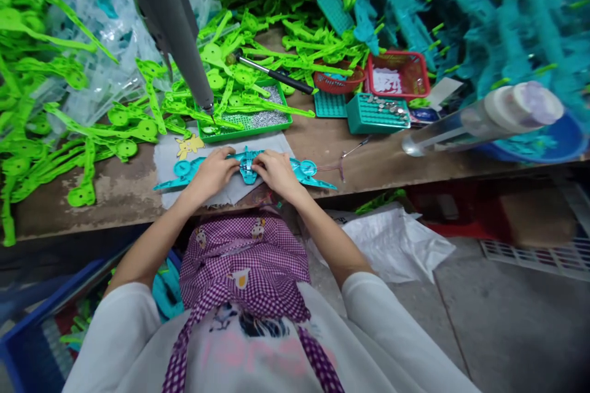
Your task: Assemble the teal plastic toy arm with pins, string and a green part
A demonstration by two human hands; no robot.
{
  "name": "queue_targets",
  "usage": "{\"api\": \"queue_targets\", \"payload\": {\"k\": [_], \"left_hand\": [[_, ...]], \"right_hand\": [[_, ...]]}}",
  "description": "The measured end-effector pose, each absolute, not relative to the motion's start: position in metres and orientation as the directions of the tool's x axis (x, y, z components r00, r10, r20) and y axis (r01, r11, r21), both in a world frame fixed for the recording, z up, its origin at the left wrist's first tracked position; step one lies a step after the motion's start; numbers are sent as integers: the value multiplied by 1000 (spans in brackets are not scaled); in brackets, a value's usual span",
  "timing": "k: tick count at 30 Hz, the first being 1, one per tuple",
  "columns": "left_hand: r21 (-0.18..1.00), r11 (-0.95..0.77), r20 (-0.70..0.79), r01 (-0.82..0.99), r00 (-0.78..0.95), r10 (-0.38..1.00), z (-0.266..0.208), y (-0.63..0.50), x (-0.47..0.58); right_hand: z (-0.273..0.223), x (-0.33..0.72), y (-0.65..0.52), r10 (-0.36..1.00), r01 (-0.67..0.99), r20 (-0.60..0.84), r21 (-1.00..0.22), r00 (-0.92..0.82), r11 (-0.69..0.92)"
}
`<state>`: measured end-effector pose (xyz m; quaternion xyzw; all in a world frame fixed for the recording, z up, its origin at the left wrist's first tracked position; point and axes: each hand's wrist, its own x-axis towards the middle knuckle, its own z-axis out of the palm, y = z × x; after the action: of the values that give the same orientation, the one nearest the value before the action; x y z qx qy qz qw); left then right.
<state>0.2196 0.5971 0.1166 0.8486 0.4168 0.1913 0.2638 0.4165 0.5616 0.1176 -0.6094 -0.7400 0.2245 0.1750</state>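
A long teal plastic part with two pointed ends and round discs lies on a grey cloth at the table's front edge. My left hand grips it just left of its middle, fingers bent and pressed on the centre piece. From the other side my right hand holds it too, thumb and fingers pinched near the centre. Something small and thin between the fingertips is too small to name. Above and behind hangs a grey electric screwdriver, tip pointing down.
Behind my hands stands a green tray of small metal screws. Lime-green plastic parts are heaped left and back. A teal basket, a red basket and a clear tube-like container stand right. A blue crate sits below left.
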Motion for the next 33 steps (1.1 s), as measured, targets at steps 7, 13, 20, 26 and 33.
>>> {"api": "queue_targets", "payload": {"k": [7,13,20,26,33], "left_hand": [[698,-413,-62,585,624,779,128,612,221],[705,-339,-158,623,604,781,136,632,211],[721,-394,-97,571,645,758,135,631,206],[756,-397,-64,520,663,746,131,630,203],[845,-259,-94,468,607,789,125,632,197]], "right_hand": [[133,444,547,984,618,150,-766,-95,177],[124,464,517,940,600,319,-779,126,184],[113,445,516,960,734,251,-675,125,81],[123,420,525,993,875,117,-481,4,53],[123,429,558,992,811,9,-575,-130,111]]}}
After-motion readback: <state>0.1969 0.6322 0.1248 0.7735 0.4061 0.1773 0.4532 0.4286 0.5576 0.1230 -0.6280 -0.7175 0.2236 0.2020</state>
